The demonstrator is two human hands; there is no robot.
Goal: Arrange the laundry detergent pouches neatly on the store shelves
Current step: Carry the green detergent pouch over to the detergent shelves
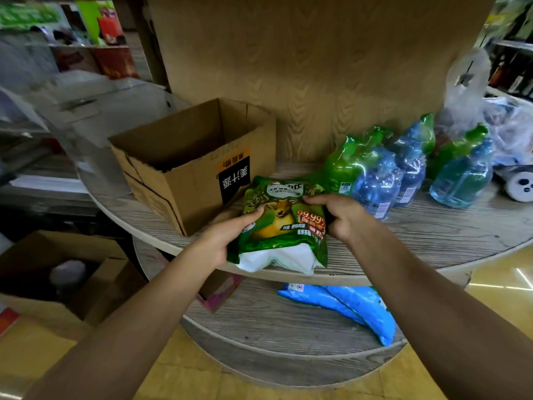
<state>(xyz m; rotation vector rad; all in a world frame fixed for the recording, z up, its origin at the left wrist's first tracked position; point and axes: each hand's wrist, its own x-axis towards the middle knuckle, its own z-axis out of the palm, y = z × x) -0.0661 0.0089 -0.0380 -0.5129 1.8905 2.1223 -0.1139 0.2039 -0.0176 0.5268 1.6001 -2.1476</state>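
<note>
Green detergent pouch (284, 223) is held at the near edge of the upper shelf (432, 235), long axis near-to-far. It is gripped at both sides: left hand (227, 235), right hand (339, 216), fingers curled, equally close.

Retail shop floor. Round two-tier display stand (432, 243) in wood-grain finish; shrink-wrapped multipacks of bottles (383, 174) on upper tier, blue pouches (346, 307) below. Opened stock cartons (184, 163) on stand and floor. Blurred goods-filled racks (95, 53) behind, glossy yellow floor (490, 278)
</note>
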